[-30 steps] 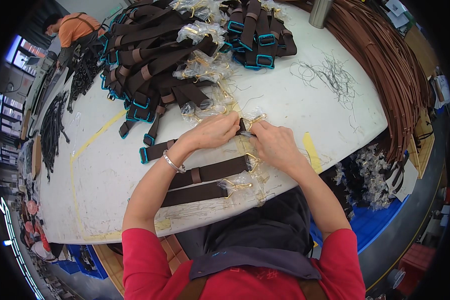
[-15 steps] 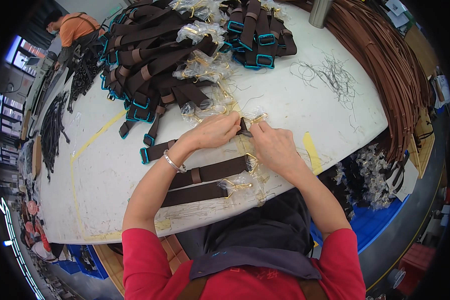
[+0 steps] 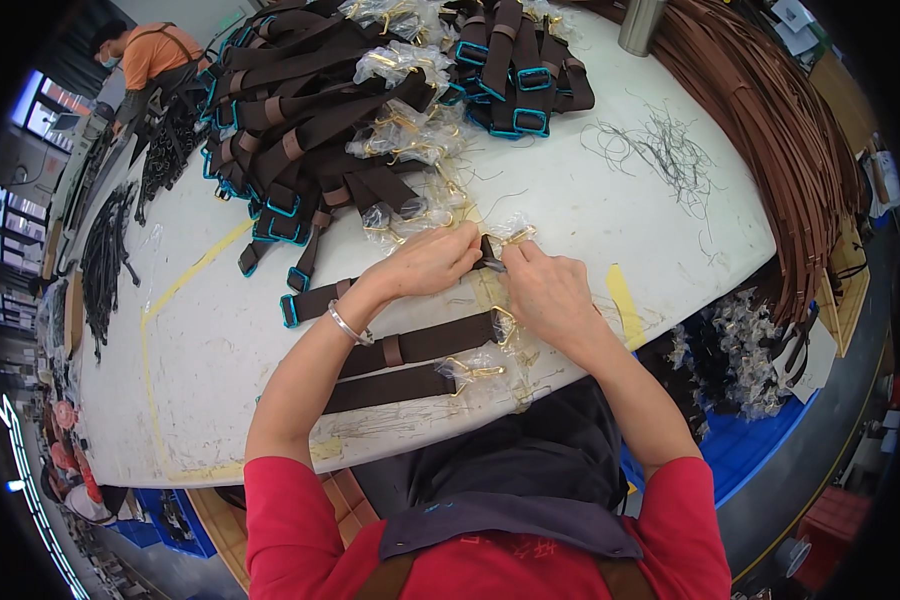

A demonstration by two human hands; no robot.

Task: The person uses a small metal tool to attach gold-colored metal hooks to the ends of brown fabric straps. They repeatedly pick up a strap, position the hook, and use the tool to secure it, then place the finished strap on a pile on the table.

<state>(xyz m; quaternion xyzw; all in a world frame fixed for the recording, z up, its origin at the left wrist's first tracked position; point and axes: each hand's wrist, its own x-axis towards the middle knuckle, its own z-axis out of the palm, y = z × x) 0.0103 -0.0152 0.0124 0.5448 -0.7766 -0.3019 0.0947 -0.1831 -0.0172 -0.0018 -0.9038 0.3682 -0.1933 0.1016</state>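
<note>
Found matt, woven-looking cloth on the dark brown strap [image 3: 315, 303], with glossy teal metal-looking finish on the buckle [image 3: 289, 311]. Noted shiny gold-toned metal on the hook [image 3: 488, 372], under crinkled, glossy clear plastic film. Recorded smooth, leather-like surface on the keeper loop [image 3: 391, 349]. Observed polished silver-coloured metal at the bracelet [image 3: 348, 325]; brushed-looking metal at the flask [image 3: 640, 25]; pale, smooth but marked finish on the tabletop [image 3: 220, 385]; smooth plastic at the blue crate [image 3: 770, 445].

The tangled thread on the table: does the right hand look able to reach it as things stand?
Probably yes: white tabletop lies between the right hand and the tangled thread, though that hand is busy at the dark strap end.
</note>
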